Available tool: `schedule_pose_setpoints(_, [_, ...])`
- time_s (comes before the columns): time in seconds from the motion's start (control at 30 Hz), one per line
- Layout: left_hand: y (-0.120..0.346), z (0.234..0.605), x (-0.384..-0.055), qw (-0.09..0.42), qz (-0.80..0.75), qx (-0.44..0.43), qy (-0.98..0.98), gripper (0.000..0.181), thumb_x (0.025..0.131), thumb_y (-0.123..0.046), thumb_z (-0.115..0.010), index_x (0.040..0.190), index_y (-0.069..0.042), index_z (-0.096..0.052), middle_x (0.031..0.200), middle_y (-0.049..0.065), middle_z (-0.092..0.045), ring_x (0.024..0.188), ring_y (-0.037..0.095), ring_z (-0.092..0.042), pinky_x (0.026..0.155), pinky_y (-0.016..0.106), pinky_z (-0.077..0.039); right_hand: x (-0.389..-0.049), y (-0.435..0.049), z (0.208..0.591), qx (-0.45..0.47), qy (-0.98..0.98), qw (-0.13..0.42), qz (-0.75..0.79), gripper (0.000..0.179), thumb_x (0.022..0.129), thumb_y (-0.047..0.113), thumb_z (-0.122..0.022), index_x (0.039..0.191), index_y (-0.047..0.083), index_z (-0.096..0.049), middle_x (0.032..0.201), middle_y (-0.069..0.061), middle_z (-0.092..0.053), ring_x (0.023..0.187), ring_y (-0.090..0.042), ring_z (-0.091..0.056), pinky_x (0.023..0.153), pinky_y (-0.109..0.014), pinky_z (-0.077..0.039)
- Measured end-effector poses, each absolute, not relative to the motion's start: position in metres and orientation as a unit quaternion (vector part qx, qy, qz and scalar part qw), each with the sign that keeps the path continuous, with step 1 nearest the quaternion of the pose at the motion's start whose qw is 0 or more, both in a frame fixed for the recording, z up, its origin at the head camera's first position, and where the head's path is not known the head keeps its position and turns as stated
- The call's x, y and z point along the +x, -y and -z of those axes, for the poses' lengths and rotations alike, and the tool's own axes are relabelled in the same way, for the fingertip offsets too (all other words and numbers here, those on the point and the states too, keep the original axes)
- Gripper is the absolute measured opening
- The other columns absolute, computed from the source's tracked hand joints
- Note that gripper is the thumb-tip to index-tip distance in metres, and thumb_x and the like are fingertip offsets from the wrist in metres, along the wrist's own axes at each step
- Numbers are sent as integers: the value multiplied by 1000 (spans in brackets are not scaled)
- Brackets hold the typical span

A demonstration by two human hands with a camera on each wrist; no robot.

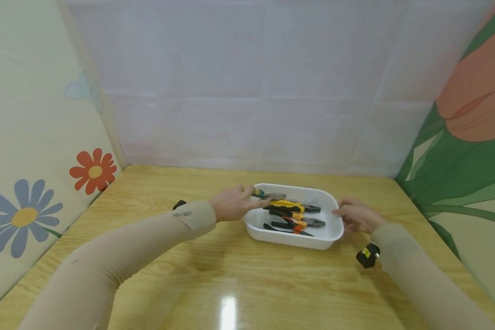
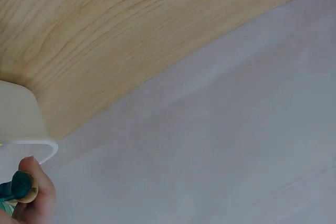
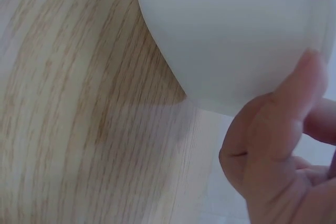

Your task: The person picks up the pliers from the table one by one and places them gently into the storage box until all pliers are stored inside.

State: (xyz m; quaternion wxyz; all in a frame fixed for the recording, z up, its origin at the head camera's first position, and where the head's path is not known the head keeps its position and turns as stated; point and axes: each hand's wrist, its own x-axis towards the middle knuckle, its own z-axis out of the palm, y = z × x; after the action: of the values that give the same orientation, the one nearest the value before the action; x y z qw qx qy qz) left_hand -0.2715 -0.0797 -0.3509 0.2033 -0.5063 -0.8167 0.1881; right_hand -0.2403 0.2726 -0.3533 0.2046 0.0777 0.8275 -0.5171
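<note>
A white plastic tray (image 1: 288,239) stands on the wooden table with several pliers inside. My left hand (image 1: 233,203) reaches over its left end and grips pliers (image 1: 277,196) with green-and-yellow handles, whose grey jaws point right above the tray's back part. In the left wrist view a rounded green handle end (image 2: 21,184) pokes out beside the thumb. At the tray's right end, my right hand (image 1: 359,215) pinches the rim; the right wrist view shows the thumb (image 3: 307,77) on the outer wall. Yellow-and-black pliers (image 1: 286,204) and orange-and-black pliers (image 1: 313,222) lie in the tray.
Pliers with red-orange and black handles (image 1: 299,228) lie near the tray's front wall. A white sheet (image 1: 247,91) hangs behind the table (image 1: 247,279), with flower-printed panels on both sides. A black wrist device (image 1: 368,255) hangs below the right cuff.
</note>
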Motion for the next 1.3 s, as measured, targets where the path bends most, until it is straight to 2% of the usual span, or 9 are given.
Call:
schedule_pose_setpoints(0.23, [70, 345, -271, 174, -189, -513, 819, 54, 97, -5, -48, 145, -30, -47, 120, 18, -57, 70, 22, -61, 50, 26, -49, -242, -272, 354, 83, -830, 208, 511, 14, 99, 8, -49, 103, -2, -40, 96, -11, -49, 74, -18, -54, 61, -28, -50])
schedule_pose_setpoints(0.43, [56, 340, -270, 135, -208, -520, 818, 56, 99, -8, -42, 148, -34, -42, 124, 16, -53, 76, 20, -60, 49, 23, -46, -242, -274, 358, 72, -823, 207, 524, 13, 98, 7, -49, 99, -1, -39, 87, -6, -48, 68, -14, -52, 57, -25, -49])
schedule_pose_setpoints(0.63, [41, 336, -268, 114, -223, -525, 814, 56, 101, -10, -41, 150, -36, -37, 123, 13, -52, 85, 20, -59, 63, 28, -51, -241, -274, 358, 69, -823, 206, 525, 14, 99, 8, -49, 100, -2, -39, 88, -7, -48, 68, -14, -53, 56, -24, -49])
schedule_pose_setpoints(0.77, [32, 336, -270, 120, -243, -531, 803, 57, 101, -8, -40, 150, -37, -38, 121, 12, -54, 81, 18, -56, 69, 29, -51, -240, -274, 358, 70, -824, 203, 523, 14, 99, 8, -50, 99, -1, -39, 87, -6, -48, 67, -14, -53, 56, -24, -49])
schedule_pose_setpoints(1.0, [19, 336, -274, 127, -291, -533, 784, 60, 98, -9, -46, 148, -41, -39, 113, 8, -57, 71, 14, -47, 65, 28, -49, -241, -275, 357, 71, -826, 200, 522, 14, 98, 9, -50, 97, 0, -39, 85, -5, -48, 67, -13, -53, 57, -25, -48])
schedule_pose_setpoints(1.3, [3, 340, -273, 89, -322, -508, 794, 64, 98, -18, -48, 150, -49, -28, 111, 4, -57, 68, 13, -45, 57, 28, -47, -241, -275, 358, 75, -827, 204, 519, 14, 98, 8, -49, 100, -1, -39, 91, -9, -49, 71, -15, -53, 59, -25, -50])
